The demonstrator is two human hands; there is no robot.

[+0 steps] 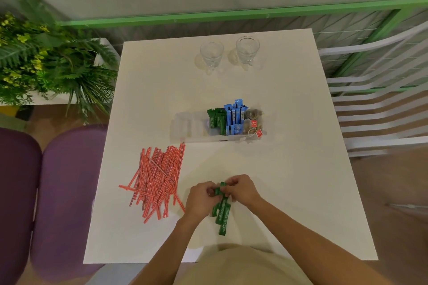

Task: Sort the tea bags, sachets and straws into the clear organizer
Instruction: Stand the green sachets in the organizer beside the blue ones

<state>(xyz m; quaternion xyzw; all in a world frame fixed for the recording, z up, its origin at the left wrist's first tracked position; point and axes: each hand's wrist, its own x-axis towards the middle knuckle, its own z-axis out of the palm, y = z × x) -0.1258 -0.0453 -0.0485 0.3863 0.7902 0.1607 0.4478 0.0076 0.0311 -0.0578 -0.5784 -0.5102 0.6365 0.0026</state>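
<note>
Fingers of the left hand and right hand are clamping the far end of the green sachets near the worktop's near edge; their long axis is pointing at the organizer mid-worktop.

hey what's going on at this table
A person's left hand and right hand both hold a bundle of green stick sachets at the near side of the white table. The clear plastic organizer mid-table already holds more green sachets, blue sachets and red-tagged tea bags in its right compartments. The red striped straws lie in a loose pile on the table, unsorted.
</note>
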